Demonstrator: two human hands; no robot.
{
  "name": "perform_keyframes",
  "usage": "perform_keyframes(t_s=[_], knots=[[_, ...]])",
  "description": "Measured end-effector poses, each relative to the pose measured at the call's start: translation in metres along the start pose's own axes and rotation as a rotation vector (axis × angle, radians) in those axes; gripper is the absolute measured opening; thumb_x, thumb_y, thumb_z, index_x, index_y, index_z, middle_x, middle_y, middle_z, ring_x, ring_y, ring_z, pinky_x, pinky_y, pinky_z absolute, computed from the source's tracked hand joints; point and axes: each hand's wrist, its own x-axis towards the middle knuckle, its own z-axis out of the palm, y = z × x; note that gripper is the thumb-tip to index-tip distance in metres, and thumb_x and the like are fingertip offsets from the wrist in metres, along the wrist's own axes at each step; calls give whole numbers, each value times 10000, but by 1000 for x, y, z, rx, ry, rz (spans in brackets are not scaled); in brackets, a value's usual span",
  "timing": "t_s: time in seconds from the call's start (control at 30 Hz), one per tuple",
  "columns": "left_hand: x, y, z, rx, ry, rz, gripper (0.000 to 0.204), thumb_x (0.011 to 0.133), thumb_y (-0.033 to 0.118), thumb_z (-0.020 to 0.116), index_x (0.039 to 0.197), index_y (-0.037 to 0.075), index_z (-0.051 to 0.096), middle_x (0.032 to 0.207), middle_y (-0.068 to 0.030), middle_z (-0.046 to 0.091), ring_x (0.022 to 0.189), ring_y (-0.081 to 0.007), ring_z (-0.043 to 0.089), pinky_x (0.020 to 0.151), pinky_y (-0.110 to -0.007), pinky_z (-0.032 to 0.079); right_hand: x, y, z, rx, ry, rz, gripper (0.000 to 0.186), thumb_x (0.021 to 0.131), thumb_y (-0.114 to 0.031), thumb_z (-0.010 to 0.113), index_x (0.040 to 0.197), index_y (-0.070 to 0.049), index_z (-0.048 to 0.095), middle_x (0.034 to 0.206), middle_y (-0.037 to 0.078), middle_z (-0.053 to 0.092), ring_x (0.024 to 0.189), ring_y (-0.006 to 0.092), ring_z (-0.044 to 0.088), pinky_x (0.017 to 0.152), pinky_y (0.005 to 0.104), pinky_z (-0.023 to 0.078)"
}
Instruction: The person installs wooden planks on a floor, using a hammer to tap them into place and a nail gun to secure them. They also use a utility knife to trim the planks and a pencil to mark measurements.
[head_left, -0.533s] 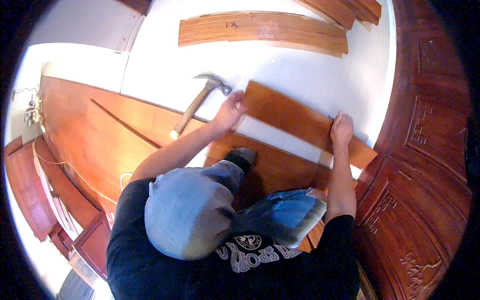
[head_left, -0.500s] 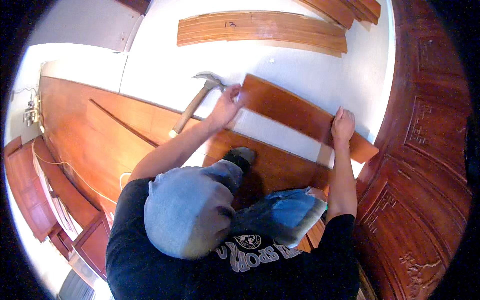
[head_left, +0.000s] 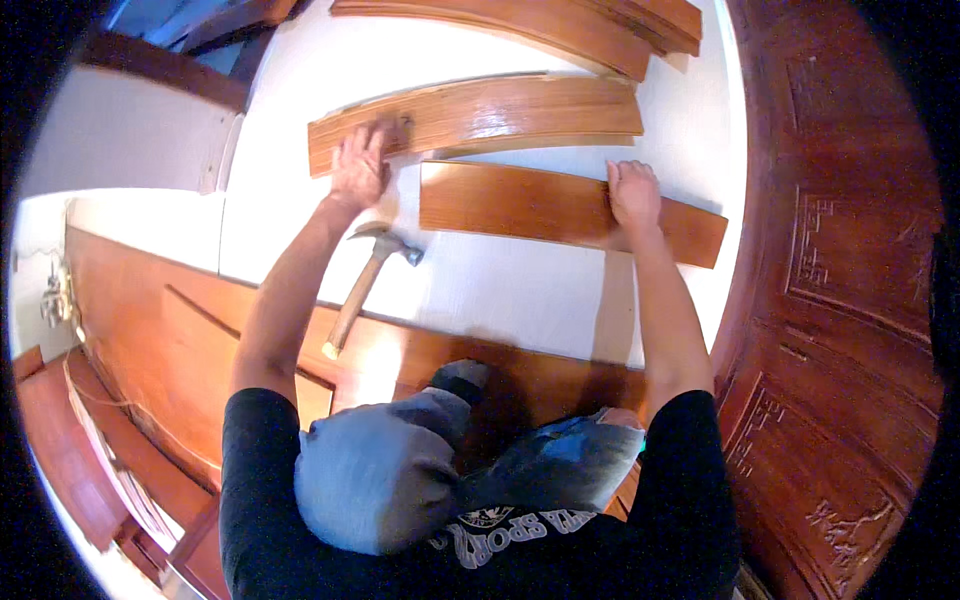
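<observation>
My right hand [head_left: 634,192] grips the upper edge of a reddish-brown wooden floorboard [head_left: 520,202] near its right part, with the thumb side up. Farther left, my left hand [head_left: 361,168] reaches over the left end of another plank [head_left: 500,108], fingers apart; whether they touch it I cannot tell. That plank has a lighter wood face and a dark mark on it. Below my left hand lies a claw hammer [head_left: 366,290] with a wooden handle, its head on the white sheet and its handle end over the laid floor.
White underlay sheet [head_left: 470,275] spreads ahead of my knees. Laid brown flooring [head_left: 300,330] borders it on the near side. More loose planks [head_left: 560,30] lie at the far end. A carved dark-red wooden panel [head_left: 830,280] runs along the right.
My left hand has let go of the held floorboard and moved up and left to the lighter plank. The floorboard, still in my right hand, has turned more level.
</observation>
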Motion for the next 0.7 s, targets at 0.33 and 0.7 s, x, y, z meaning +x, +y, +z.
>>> perform_keyframes(t_s=[0.33,0.7], knots=[[64,4,-22,240,-187,135,1345,666,478,939,1672,320,60,1704,-212,179,1563,-435,208,1254,-662,169,-222,-32,-38,490,12,210,228,991,-207,596,1012,13,648,1091,233,641,1048,441,586,977,527,460],[24,-10,-19,-107,116,226,586,1002,145,536,1563,197,374,1452,-158,577,1297,-372,583,1095,-481,490,-356,-44,-32,590,-31,523,205,1012,-176,612,1065,18,651,1111,217,649,1098,391,620,982,444,501]])
